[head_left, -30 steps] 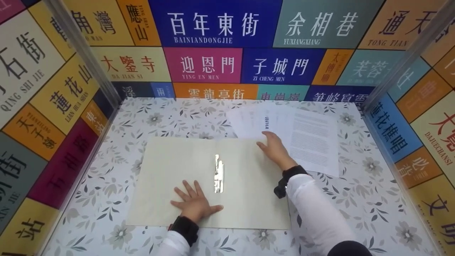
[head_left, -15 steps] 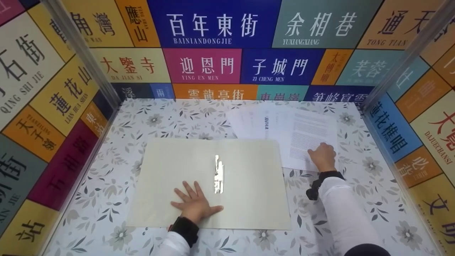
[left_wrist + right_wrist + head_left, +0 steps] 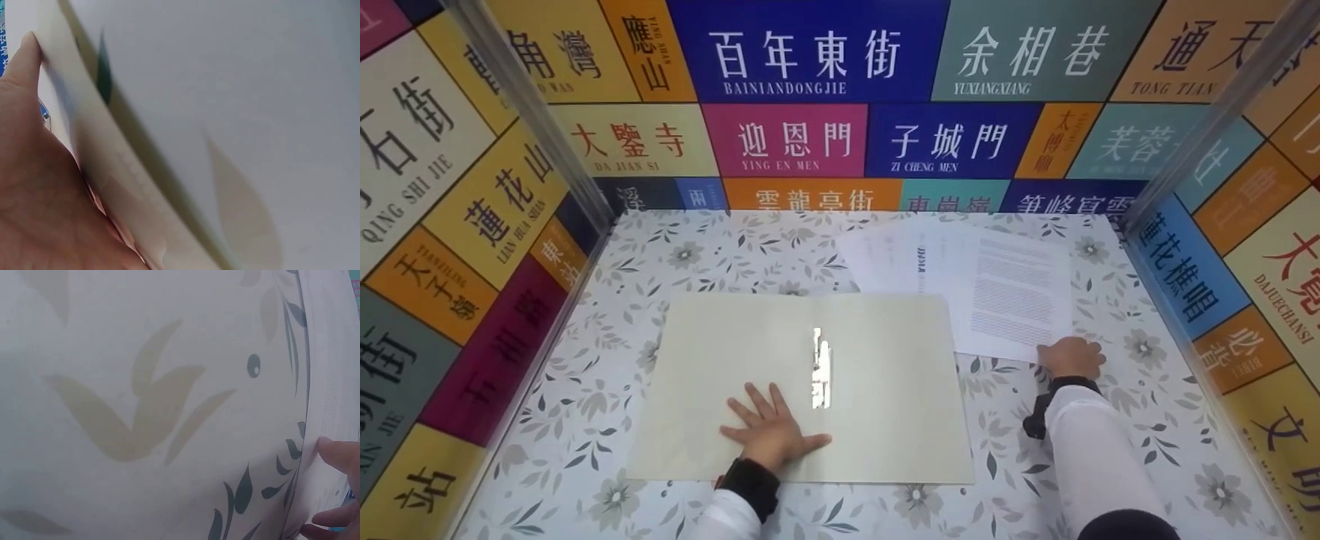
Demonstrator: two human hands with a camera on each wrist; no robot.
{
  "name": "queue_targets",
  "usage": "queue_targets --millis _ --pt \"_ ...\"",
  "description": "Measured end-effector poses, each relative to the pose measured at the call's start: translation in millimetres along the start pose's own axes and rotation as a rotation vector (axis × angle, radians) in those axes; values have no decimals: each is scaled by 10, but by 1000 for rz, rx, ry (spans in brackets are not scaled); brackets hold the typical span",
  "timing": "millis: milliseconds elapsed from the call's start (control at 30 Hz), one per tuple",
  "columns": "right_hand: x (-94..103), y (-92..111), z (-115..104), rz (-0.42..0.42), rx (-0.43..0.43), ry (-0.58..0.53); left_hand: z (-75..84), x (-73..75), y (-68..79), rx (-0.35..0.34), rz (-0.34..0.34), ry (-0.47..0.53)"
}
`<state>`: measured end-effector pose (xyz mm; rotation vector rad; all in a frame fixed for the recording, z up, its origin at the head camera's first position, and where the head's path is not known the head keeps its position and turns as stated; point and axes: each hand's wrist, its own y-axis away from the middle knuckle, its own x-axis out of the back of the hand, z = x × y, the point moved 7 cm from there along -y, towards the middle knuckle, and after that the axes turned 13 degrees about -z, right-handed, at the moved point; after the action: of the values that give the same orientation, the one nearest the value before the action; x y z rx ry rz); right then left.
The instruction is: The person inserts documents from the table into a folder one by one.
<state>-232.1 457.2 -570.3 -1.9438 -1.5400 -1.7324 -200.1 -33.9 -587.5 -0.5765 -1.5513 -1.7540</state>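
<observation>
A cream paper folder (image 3: 885, 375) lies spread flat on the table, a shiny metal fastener (image 3: 822, 371) at its middle fold. My left hand (image 3: 772, 431) rests on its left half near the front edge, fingers spread and thumb pointing right. In the left wrist view the folder's edge (image 3: 140, 180) runs past this hand. Behind and right of the folder, printed sheets (image 3: 1012, 292) lie fanned out, partly overlapped by it. My right hand (image 3: 1071, 358) is at their near right corner. In the right wrist view its thumb (image 3: 337, 453) touches the paper, with the other fingers apart from it at the edge.
The table (image 3: 622, 435) has a white cloth with grey leaves and flowers. Colourful sign-printed panels (image 3: 787, 139) stand along the back and both sides. Clear corner posts (image 3: 547, 127) join these panels.
My right hand has left the folder's far right edge and moved right and nearer, over the printed sheets, to their near right corner. My left hand has stayed on the folder.
</observation>
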Motion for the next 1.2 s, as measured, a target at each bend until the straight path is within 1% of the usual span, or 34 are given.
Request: queue_targets --millis 133,233,400,700,867,1000,1200 --pt "-3 -36 6 11 15 29 12 -7 -1 -10 -9 0" --pt "-11 -71 17 5 6 46 20 -12 0 -16 -19 1" --pt "-22 -93 20 -12 -10 13 15 -2 -3 -6 -24 1" --pt "8 6 -32 -39 -30 -25 12 -1 2 -10 -11 16" --pt "31 24 -36 -51 -33 -34 10 -4 -2 -8 -11 14" --pt "33 -10 -25 -61 -41 -19 14 -6 -6 -8 -15 13" --pt "16 -83 -29 -58 -20 -6 12 -12 0 -21 0 1"
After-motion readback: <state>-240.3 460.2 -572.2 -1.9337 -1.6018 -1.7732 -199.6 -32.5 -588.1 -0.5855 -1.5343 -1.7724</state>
